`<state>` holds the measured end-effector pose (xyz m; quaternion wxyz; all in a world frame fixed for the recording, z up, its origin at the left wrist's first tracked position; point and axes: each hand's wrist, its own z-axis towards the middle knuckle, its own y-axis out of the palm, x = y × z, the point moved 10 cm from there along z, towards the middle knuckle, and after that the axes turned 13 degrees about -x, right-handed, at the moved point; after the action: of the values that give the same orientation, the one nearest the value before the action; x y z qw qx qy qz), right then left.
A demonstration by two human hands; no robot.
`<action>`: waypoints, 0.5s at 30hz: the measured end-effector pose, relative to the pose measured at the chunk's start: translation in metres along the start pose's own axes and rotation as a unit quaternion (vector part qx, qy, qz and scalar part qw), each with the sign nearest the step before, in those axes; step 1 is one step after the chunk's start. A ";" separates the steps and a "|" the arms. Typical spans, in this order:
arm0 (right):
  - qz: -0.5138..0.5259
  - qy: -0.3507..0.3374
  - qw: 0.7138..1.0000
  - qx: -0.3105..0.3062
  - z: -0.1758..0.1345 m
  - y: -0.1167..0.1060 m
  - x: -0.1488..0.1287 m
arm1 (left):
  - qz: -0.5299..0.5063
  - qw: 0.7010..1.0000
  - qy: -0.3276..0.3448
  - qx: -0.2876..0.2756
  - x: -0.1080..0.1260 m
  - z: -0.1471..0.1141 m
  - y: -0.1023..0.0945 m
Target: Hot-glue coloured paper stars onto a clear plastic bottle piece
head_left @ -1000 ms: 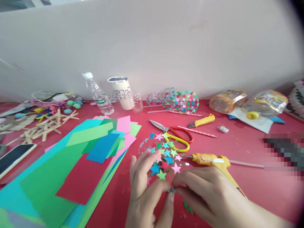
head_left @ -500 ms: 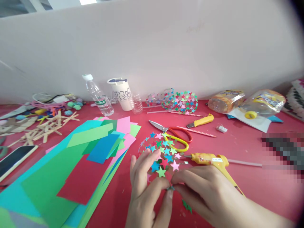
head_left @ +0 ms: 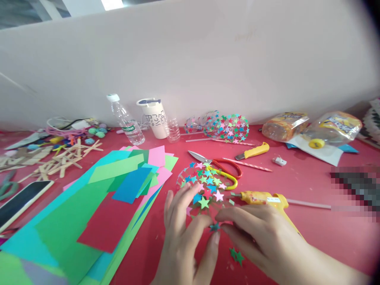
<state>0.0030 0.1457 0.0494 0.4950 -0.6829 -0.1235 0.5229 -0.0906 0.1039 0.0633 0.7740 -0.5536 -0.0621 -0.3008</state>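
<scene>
A small teal paper star [head_left: 214, 227] sits between the thumb and index finger of my left hand [head_left: 187, 233], which is closed in a pinch; its other fingers stretch beside a clear rounded piece covered with coloured stars [head_left: 204, 202]. My right hand [head_left: 261, 233] is curled close to the right of the small star. Its index and thumb tips are slightly apart, with nothing visible between them. Below the fingers lie green stars [head_left: 236, 256]. Scissors [head_left: 218, 163] with red and yellow handles rest behind the star-covered piece. A yellow glue gun [head_left: 261, 197] lies beyond my right hand.
Coloured paper sheets [head_left: 68, 225] spread over the left of the red table. Wooden sticks [head_left: 65, 160] and a phone [head_left: 25, 202] lie farther left. At the back stand a water bottle [head_left: 127, 124], a white tumbler [head_left: 154, 118] and star-covered shapes [head_left: 234, 127]. A yellow utility knife [head_left: 255, 151] lies behind.
My right fingertips have come slightly away from the small star, which shows more fully between my left fingers. The view has shifted a little, showing more of the green stars below.
</scene>
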 end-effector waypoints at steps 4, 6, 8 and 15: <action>0.011 -0.011 1.000 0.023 0.000 -0.004 -0.001 | 0.040 0.999 0.027 -0.004 0.003 0.002 -0.002; 0.005 -0.006 0.999 0.031 -0.002 -0.005 0.000 | 0.046 0.999 0.021 -0.002 0.001 0.001 -0.003; -0.008 0.003 0.999 0.044 -0.004 -0.008 0.003 | 0.041 0.999 0.020 0.007 0.000 0.000 -0.005; -0.037 0.026 0.992 0.119 -0.010 -0.030 0.007 | 0.042 0.999 0.015 0.027 -0.008 0.001 -0.005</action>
<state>0.0249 0.1596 0.0686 0.5950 -0.6274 -0.0730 0.4970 -0.0997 0.1067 0.0643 0.8017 -0.5299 -0.0353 -0.2743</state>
